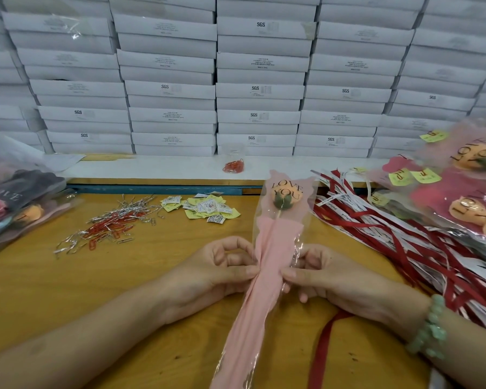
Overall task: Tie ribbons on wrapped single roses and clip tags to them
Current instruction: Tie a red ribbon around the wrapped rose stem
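Note:
A wrapped single rose (272, 248) lies lengthwise on the wooden table (124, 290), orange bloom at the far end under clear film printed LOVE YOU, pink paper below. My left hand (222, 270) pinches the wrap's left side at its middle. My right hand (320, 273) pinches the right side opposite it, squeezing the wrap narrow. A red ribbon (324, 346) runs from under my right hand toward the near table edge. Yellow and white tags (208, 207) lie in a small heap beyond my left hand.
Red and silver paper clips and twist ties (107, 228) are scattered at left. A pile of red and white ribbons (404, 242) covers the right side, with wrapped roses (460, 192) on it. More wrapped roses (17, 206) lie far left. White boxes (258, 88) are stacked behind.

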`<state>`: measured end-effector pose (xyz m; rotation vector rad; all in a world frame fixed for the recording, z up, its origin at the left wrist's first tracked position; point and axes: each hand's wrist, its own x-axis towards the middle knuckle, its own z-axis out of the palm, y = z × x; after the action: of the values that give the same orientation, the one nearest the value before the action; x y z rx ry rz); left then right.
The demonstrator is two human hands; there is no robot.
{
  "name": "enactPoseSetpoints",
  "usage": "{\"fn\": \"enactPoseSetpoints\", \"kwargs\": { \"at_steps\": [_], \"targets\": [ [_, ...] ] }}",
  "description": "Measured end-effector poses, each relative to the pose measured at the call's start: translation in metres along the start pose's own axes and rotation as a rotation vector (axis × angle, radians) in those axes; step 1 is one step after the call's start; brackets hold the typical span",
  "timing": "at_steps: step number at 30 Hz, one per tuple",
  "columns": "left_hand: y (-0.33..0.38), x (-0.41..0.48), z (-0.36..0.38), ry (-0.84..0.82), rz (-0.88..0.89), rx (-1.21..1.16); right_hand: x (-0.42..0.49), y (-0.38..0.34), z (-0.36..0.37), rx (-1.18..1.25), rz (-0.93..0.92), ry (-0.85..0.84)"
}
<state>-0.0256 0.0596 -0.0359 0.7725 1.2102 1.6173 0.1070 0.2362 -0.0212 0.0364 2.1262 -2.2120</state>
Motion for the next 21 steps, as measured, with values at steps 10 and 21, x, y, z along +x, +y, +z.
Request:
{"fn": "enactPoseSetpoints", "kwargs": {
  "at_steps": [10,21],
  "targets": [
    [-0.0022,-0.0002,-0.0005,-0.005,0.027,0.003,-0.0005,-0.0032,0.0035,-0.007,-0.004,-0.027],
    [-0.0037,-0.001,0.0011,0.002,0.058,0.024,-0.0006,-0.0033,0.0077,-0.052,0.004,0.023]
  ]
}}
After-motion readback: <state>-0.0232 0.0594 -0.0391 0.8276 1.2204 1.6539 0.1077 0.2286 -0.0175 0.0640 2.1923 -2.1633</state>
